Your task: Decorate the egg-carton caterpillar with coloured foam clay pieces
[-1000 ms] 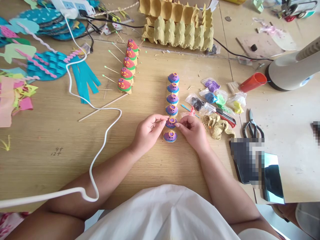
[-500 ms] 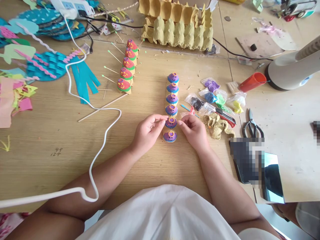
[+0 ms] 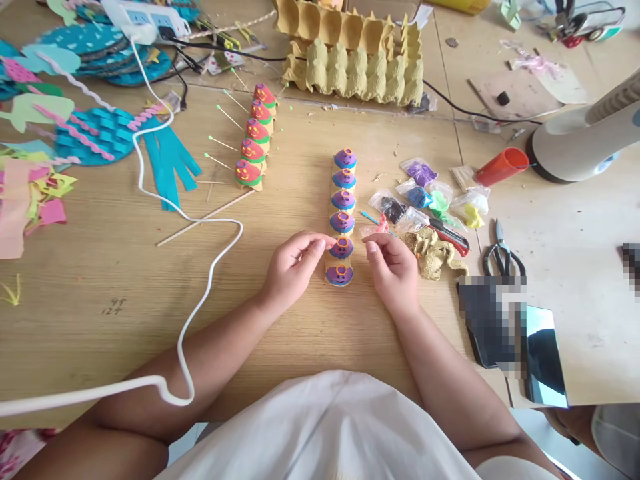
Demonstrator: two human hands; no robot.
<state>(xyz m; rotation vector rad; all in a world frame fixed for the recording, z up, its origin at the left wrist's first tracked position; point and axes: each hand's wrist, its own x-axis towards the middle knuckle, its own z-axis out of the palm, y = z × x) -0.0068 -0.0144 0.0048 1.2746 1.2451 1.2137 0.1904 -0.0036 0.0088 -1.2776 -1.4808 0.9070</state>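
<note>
A row of several purple and blue egg-carton cups [image 3: 344,200] with orange rings and small faces runs away from me across the wooden table [image 3: 280,347]. My left hand [image 3: 300,263] is pinched at the left side of the second-nearest cup, its fingertips touching or almost touching it. On the right of the same cup, a short gap away, my right hand [image 3: 391,267] has thumb and forefinger pressed together. Anything between the fingertips of either hand is too small to make out.
Left of the row stand red and green cups [image 3: 257,131] with sticks. A white cable [image 3: 213,267] loops by my left forearm. Bagged clay [image 3: 419,195], a red cutter [image 3: 450,237], scissors [image 3: 503,257] and phones lie right; egg trays [image 3: 365,70] are at the back.
My right hand has drawn back slightly to the right, away from the second-nearest cup. My left hand has stayed nearly in place beside it.
</note>
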